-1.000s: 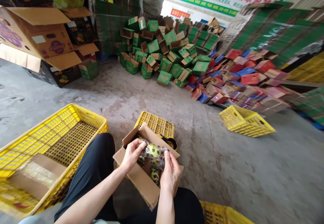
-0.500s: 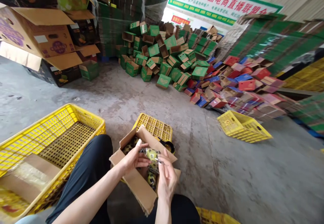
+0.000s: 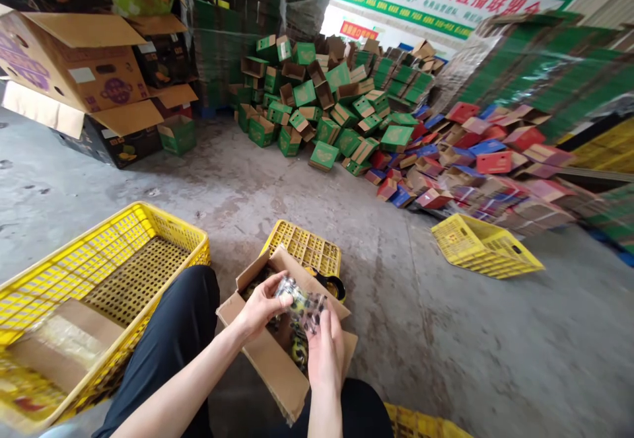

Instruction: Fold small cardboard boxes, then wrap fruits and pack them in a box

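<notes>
My left hand (image 3: 262, 306) pinches one end of a clear plastic bag with black spots (image 3: 308, 307). My right hand (image 3: 324, 349) grips the bag's other end, so it stretches between both hands. Something yellow-green shows through the plastic near my left fingers; its kind is not plain. Below is an open cardboard box (image 3: 270, 362) with its flaps spread. Inside, partly hidden by my hands, lie several yellow-green pieces in the same spotted wrap (image 3: 299, 352). The box rests on an upturned yellow crate (image 3: 302, 243).
A black and yellow tool with a ring (image 3: 337, 287) lies behind the box. To the left stands a large yellow crate (image 3: 203, 246) holding a taped cardboard piece (image 3: 64, 339). Another yellow crate (image 3: 483, 246) sits to the right. Small green boxes (image 3: 324, 155) and red-blue boxes (image 3: 494, 162) are heaped behind.
The bag between my hands is now spread flatter, and its yellow-green content shows less. My left fingers have closed into a pinch on it. The view has shifted slightly.
</notes>
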Demonstrator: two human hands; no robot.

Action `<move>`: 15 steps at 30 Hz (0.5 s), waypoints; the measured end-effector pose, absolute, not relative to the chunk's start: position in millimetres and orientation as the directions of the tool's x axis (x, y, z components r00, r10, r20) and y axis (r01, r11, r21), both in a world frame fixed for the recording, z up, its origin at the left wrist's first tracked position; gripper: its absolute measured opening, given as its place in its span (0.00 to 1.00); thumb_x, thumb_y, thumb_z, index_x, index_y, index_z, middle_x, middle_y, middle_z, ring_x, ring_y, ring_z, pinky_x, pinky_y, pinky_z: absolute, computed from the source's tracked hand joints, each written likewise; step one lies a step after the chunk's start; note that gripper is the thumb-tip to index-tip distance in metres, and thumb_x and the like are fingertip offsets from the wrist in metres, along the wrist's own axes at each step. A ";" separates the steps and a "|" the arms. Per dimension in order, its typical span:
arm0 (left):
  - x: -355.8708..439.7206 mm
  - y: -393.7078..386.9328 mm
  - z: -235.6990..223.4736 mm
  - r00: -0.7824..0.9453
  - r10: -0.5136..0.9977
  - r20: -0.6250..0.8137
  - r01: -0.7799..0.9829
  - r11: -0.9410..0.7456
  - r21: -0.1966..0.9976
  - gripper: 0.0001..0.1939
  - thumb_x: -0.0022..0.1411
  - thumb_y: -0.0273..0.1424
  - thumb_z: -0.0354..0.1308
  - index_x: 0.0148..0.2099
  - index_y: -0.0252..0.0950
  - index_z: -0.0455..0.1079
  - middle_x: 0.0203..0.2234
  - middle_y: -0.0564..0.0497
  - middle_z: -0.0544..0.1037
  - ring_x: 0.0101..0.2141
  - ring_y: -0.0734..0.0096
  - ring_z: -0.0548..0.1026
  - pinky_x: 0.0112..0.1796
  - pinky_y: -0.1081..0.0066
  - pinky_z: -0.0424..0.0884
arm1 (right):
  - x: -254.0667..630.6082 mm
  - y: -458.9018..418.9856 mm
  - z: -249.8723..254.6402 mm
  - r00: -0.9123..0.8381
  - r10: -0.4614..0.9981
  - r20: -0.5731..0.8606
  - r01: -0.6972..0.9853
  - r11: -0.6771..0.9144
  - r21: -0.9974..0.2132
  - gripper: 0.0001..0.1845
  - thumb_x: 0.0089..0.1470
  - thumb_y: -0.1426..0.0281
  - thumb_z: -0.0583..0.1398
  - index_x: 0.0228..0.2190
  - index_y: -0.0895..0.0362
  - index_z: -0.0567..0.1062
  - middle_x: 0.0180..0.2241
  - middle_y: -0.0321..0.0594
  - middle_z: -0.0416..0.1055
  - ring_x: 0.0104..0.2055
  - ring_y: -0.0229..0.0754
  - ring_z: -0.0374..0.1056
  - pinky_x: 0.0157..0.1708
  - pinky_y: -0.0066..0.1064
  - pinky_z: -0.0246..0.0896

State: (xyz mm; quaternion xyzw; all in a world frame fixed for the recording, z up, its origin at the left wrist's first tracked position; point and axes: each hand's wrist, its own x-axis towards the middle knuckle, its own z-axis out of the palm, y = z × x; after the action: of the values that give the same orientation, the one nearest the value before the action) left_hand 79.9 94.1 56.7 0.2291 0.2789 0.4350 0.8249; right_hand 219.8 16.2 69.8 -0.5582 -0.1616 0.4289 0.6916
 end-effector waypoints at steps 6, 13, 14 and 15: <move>82.7 89.9 57.2 0.582 0.787 -0.207 -0.532 0.561 0.635 0.29 0.52 0.40 0.78 0.54 0.33 0.79 0.46 0.42 0.83 0.43 0.61 0.82 0.47 0.67 0.76 | 223.1 21.4 75.1 0.675 0.693 -0.256 -0.348 -0.007 -0.937 0.25 0.41 0.54 0.75 0.38 0.55 0.82 0.43 0.46 0.83 0.44 0.51 0.79 0.43 0.38 0.75; 86.4 92.6 55.5 0.610 0.753 -0.246 -0.508 0.611 0.607 0.26 0.53 0.42 0.77 0.49 0.31 0.81 0.40 0.42 0.84 0.36 0.67 0.81 0.42 0.70 0.78 | 222.1 13.0 72.2 0.725 0.664 -0.183 -0.250 0.007 -0.968 0.27 0.47 0.51 0.72 0.42 0.57 0.82 0.47 0.50 0.82 0.50 0.55 0.78 0.46 0.41 0.75; 86.5 93.3 55.1 0.611 0.751 -0.250 -0.512 0.616 0.599 0.25 0.52 0.42 0.77 0.48 0.31 0.81 0.40 0.42 0.83 0.36 0.67 0.81 0.41 0.69 0.78 | 221.9 12.6 72.2 0.726 0.664 -0.178 -0.243 0.006 -0.970 0.27 0.47 0.51 0.72 0.42 0.57 0.82 0.48 0.50 0.82 0.51 0.55 0.77 0.48 0.41 0.75; 86.2 94.0 54.8 0.611 0.750 -0.254 -0.515 0.620 0.592 0.25 0.52 0.42 0.77 0.47 0.31 0.81 0.40 0.42 0.83 0.35 0.67 0.81 0.41 0.69 0.78 | 221.7 12.6 72.8 0.726 0.667 -0.168 -0.230 0.005 -0.973 0.27 0.48 0.52 0.72 0.43 0.57 0.82 0.48 0.50 0.81 0.52 0.55 0.77 0.50 0.41 0.74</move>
State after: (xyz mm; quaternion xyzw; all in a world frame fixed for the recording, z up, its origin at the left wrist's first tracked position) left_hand 86.2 94.0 54.8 0.2379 0.2472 0.3656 0.8653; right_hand 221.7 12.6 72.8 -0.6251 -0.1749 0.3265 0.6870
